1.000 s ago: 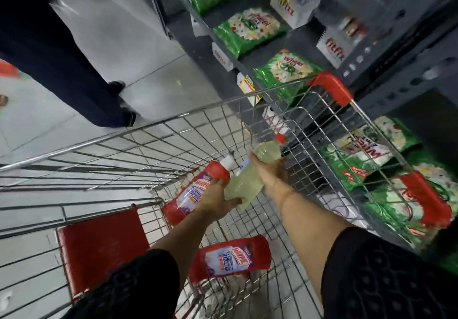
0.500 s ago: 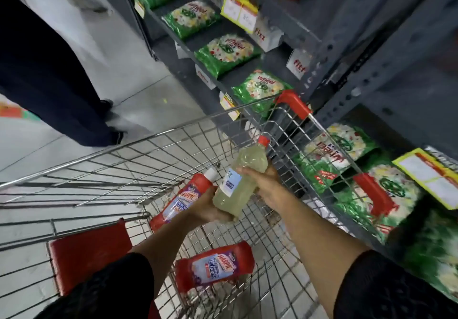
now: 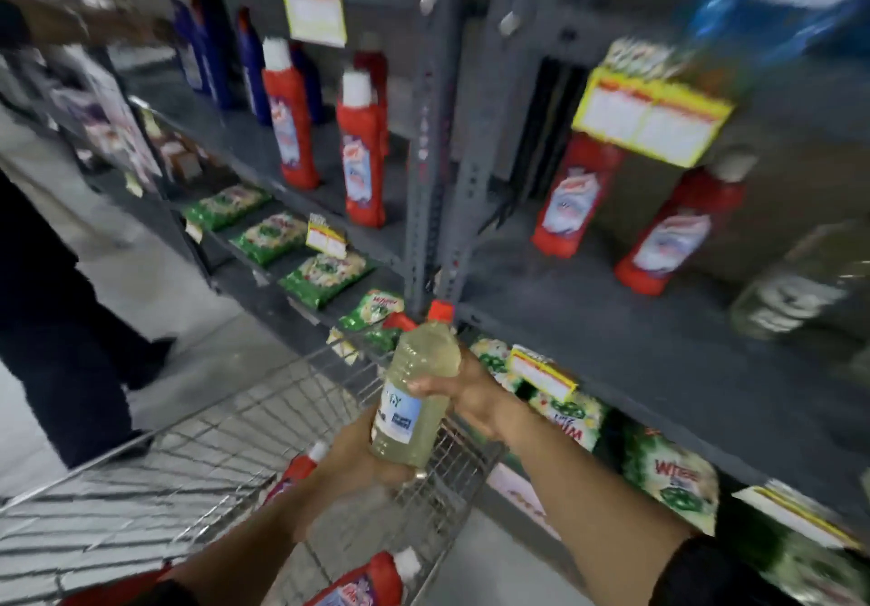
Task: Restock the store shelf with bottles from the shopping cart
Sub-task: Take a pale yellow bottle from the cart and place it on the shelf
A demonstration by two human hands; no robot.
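A pale yellow liquid bottle (image 3: 414,393) with a red cap and blue-white label is upright above the wire shopping cart (image 3: 226,445). My left hand (image 3: 353,464) cups its base and my right hand (image 3: 471,393) grips its middle. One red bottle (image 3: 299,469) with a white cap shows just behind my left wrist; whether it is held is unclear. Another red bottle (image 3: 362,582) lies in the cart. The grey metal shelf (image 3: 612,337) is right ahead, with red bottles (image 3: 362,153) standing on it.
Two more red bottles (image 3: 565,200) stand on the right shelf section, and a blurred clear bottle (image 3: 795,285) at its right end. Green packets (image 3: 325,276) fill the lower shelves. A person in dark trousers (image 3: 52,323) stands on the aisle floor at left.
My view has swung up from the cart to the shelf. Both hands have lifted the pale yellow bottle up and toward the shelf edge.
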